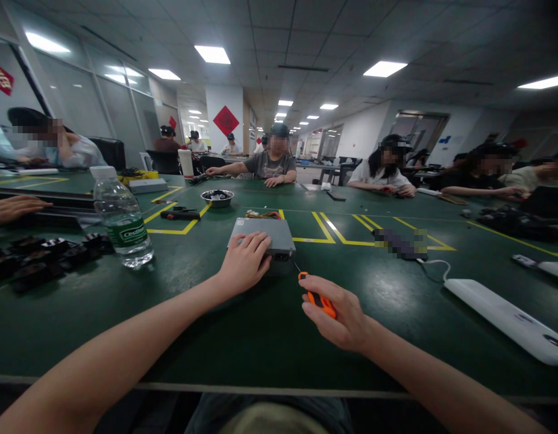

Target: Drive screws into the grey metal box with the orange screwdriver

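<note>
A grey metal computer power supply [281, 235] lies on the green table before me, its socket side facing me and a bundle of coloured wires at its back. My left hand [248, 256] grips its near left part, fingers over the top and thumb by the front face. In my right hand [335, 310] is a screwdriver [322, 303] with an orange and black handle. The fingers are wrapped round that handle. Its thin shaft points up and left, the tip at the front right corner of the power supply. Whether the tip sits in a screw is too small to tell.
Left stands a water bottle [128, 226] beside black parts [39, 256] and another person's hand [17, 209]. Beyond are a metal bowl [217, 204] of small parts and a black tool [180, 214]. A white power bank-like device [505, 316] with a cable lies right. People sit around.
</note>
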`<state>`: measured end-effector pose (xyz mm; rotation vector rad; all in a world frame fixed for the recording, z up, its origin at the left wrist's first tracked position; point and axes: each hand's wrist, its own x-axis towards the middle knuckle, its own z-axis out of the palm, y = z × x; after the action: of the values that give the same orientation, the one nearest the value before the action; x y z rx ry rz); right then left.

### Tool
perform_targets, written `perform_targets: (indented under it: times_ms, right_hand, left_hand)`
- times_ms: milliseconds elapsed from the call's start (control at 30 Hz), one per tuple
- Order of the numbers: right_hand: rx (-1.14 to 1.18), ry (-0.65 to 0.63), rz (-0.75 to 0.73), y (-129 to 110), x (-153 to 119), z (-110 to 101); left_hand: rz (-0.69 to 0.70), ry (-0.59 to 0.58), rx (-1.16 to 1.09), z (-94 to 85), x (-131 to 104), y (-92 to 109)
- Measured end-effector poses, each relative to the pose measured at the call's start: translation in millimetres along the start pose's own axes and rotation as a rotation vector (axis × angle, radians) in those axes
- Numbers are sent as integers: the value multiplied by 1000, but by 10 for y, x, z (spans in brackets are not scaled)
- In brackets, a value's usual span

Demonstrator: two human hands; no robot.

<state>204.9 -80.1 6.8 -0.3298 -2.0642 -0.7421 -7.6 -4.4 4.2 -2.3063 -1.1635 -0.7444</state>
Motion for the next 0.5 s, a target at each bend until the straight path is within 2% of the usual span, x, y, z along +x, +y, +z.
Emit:
perform_targets:
  times_ms: [267,500]
  right_hand:
    - [-85,-92,14,43,-75,9]
    - [-38,-77,69,36,-127,35]
  left_hand:
    - [2,11,-3,10,-3,1]
    - [11,-2,7,14,-9,-3]
